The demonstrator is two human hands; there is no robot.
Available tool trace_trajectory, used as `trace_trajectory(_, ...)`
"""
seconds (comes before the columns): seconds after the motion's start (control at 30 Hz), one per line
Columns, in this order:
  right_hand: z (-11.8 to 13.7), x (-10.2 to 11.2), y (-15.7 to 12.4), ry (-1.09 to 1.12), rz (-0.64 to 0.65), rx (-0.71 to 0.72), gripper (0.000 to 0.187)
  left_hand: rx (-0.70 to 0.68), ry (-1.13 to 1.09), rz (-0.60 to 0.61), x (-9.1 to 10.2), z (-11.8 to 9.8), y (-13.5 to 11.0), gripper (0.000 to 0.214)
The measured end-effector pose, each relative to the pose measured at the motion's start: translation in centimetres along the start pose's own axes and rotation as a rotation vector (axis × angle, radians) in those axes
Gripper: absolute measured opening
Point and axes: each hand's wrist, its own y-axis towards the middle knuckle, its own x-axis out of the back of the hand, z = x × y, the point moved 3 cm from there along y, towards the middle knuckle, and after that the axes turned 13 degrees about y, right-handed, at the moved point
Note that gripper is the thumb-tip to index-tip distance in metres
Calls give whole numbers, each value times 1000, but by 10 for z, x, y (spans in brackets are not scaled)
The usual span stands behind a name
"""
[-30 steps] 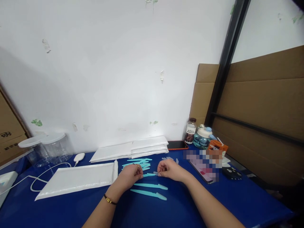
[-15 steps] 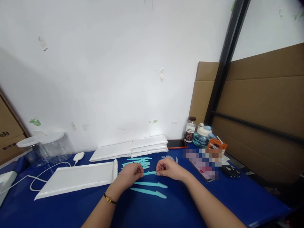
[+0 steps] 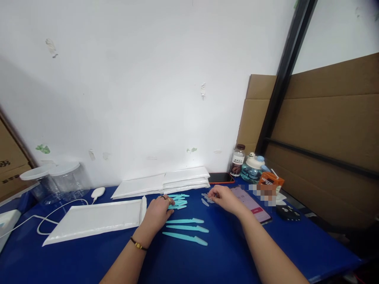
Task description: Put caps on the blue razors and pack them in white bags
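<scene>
My left hand (image 3: 158, 211) rests at the left end of a pile of turquoise eyebrow razors (image 3: 180, 202). Its thumb is apart from the fingers, and the fingertips partly hide the pile. To the right, my right hand (image 3: 226, 199) pinches at a small heap of translucent blade caps (image 3: 205, 202), thumb and forefinger together on one cap. Nearer to me, three turquoise razors lie side by side: a far razor (image 3: 189, 221), a middle razor (image 3: 187, 228) and a near razor (image 3: 185, 238). Their heads point right and look covered by pale caps.
A white padded envelope (image 3: 97, 219) lies left, with stacked envelopes (image 3: 186, 177) by the wall. Clear jars (image 3: 68, 181) and a white cable (image 3: 44, 221) are far left. Phones (image 3: 220, 178), a bottle (image 3: 237, 159), a blue jug (image 3: 251, 169) and an orange carton (image 3: 271, 181) stand right.
Both hands have let go of the razor between them, which now lies behind the other two. My left hand has moved back to the razor pile, my right hand to the caps.
</scene>
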Motion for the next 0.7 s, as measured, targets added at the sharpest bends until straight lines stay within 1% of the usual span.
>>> trace_trajectory(0.03,-3,1,1,-42,-4,8,16,9,16,9,0,2,1,20)
trace_trajectory(0.1,-6,-4,2,-110,21,7,12,14,34,39,-1,3,2,17)
trace_trajectory(0.2,-6,-19,4,-195,45,-16,6,-5,52,43,-2,1,3,13)
trace_trajectory(0.27,-4,-28,5,-211,48,-28,4,-26,59,17,-2,-1,3,15)
trace_trajectory(0.4,-1,-41,6,-125,91,-15,7,-83,58,-31,0,-6,2,25)
trace_trajectory(0.57,-3,-51,6,36,184,-46,10,-152,46,-15,-2,-14,2,24)
trace_trajectory(0.7,-2,-55,7,106,178,-35,9,-173,9,-15,-7,-16,3,23)
